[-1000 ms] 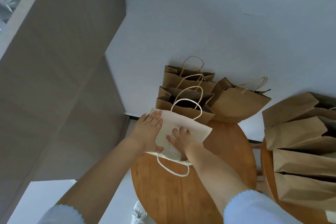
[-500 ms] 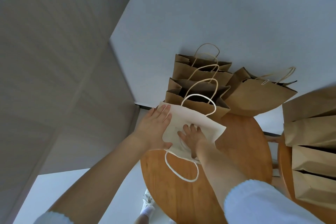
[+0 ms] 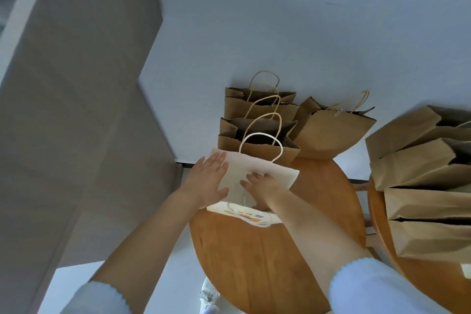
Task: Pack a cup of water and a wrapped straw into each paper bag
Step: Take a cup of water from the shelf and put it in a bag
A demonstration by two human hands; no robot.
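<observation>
Looking down from the head camera, a round wooden counter [image 3: 254,257] carries a white paper bag [image 3: 257,173] at its far edge. The left hand [image 3: 206,183] lies on the bag's left side with fingers straight and together, thumb tucked along the bag's near face. The right hand [image 3: 260,186] reaches into or against the bag's mouth; its fingers curl over the paper, though the exact grip cannot be told. A white cord handle [image 3: 261,143] arches up from the bag's far side, and a coloured print [image 3: 251,216] shows on its near face. Just behind stand brown paper bags [image 3: 257,130] in a row, mouths open, with another brown bag [image 3: 331,132] leaning beside them. More brown bags [image 3: 428,191] lie stacked on a second counter [image 3: 428,285] at right.
</observation>
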